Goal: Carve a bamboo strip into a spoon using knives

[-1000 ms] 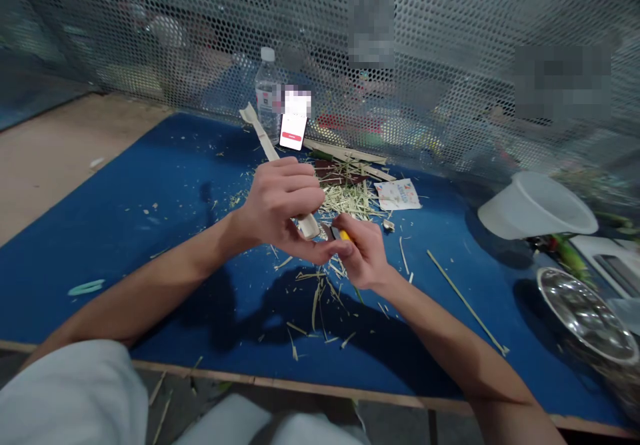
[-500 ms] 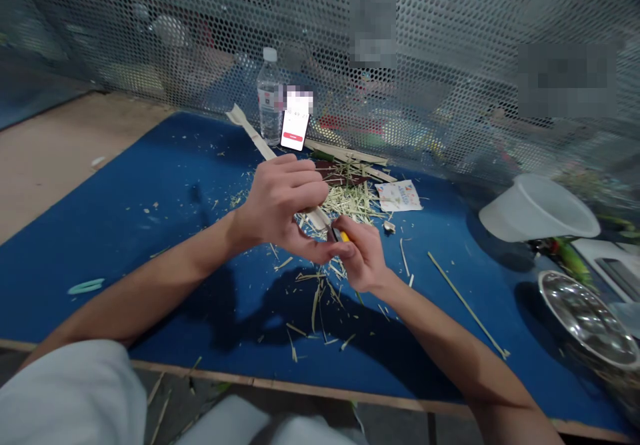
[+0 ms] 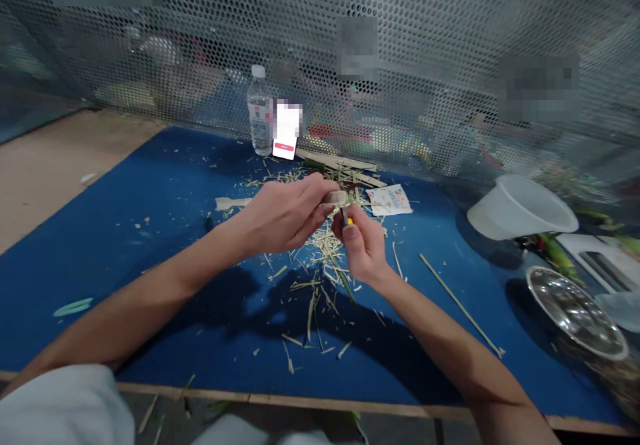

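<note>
My left hand (image 3: 293, 211) is closed around a pale, flat strip that looks like bamboo (image 3: 336, 198). One end of the strip pokes out past my fingers, and its wider end shows left of my wrist. In my right hand (image 3: 364, 241) is a small knife with a black and yellow handle (image 3: 345, 217), gripped with the thumb along it. The knife sits just below and right of the strip's end; whether its blade touches the strip I cannot tell. Under both hands lies a heap of pale shavings (image 3: 327, 245).
A water bottle (image 3: 260, 115) and a lit phone (image 3: 285, 135) stand against the perforated metal screen (image 3: 210, 51). To the right are a white packet (image 3: 389, 200), a thin stalk (image 3: 460, 303), a translucent tub (image 3: 520, 211) and a steel bowl (image 3: 575, 311). Teal pieces (image 3: 73, 307) lie at left.
My left hand has turned over, swinging the strip from a slant to nearly level. The knife in my right hand now points more upright, and the view has shifted slightly.
</note>
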Tool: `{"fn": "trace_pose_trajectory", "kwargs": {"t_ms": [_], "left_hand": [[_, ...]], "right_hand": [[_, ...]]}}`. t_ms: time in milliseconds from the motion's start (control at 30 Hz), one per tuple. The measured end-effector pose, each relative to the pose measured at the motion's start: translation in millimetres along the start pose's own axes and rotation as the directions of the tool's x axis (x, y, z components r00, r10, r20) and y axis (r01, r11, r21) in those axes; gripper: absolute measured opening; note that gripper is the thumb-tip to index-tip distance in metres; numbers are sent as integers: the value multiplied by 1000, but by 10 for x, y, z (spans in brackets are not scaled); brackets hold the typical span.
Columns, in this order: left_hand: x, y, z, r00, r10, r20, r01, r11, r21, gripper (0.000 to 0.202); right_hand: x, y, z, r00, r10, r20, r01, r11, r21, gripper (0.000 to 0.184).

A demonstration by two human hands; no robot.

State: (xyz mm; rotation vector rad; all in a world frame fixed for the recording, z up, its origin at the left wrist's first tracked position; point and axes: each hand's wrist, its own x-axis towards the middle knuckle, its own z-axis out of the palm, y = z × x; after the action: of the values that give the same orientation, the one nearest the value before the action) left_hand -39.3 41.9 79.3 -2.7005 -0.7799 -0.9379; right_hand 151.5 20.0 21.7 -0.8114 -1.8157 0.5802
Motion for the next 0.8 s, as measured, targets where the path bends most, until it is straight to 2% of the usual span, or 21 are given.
{"fn": "trace_pose_trajectory", "kwargs": {"t_ms": [167, 300, 400, 467, 600, 800], "left_hand": [[11, 54, -60, 976, -127, 176, 153, 977, -148, 23], [19, 112, -106, 977, -158, 142, 195, 932, -306, 33], [38, 157, -143, 972, -215, 98, 236, 904, -356, 27], [55, 180, -165, 955, -273, 114, 296, 887, -355, 20], [81, 196, -172, 922, -361, 142, 388, 851, -354, 29], [91, 205, -167, 889, -418, 185, 457, 806, -375, 34]], "right_hand": [[125, -46, -123, 986, -156, -63, 128, 939, -318, 24], [184, -49, -212, 959, -281, -40, 225, 840, -494, 18], [190, -41, -237, 945, -327, -18, 268, 804, -531, 19], [188, -37, -238, 941, -337, -23, 272, 797, -539, 18], [192, -32, -229, 945, -326, -29, 255, 788, -560, 16], [192, -29, -214, 954, -299, -18, 230, 769, -597, 19]]}}
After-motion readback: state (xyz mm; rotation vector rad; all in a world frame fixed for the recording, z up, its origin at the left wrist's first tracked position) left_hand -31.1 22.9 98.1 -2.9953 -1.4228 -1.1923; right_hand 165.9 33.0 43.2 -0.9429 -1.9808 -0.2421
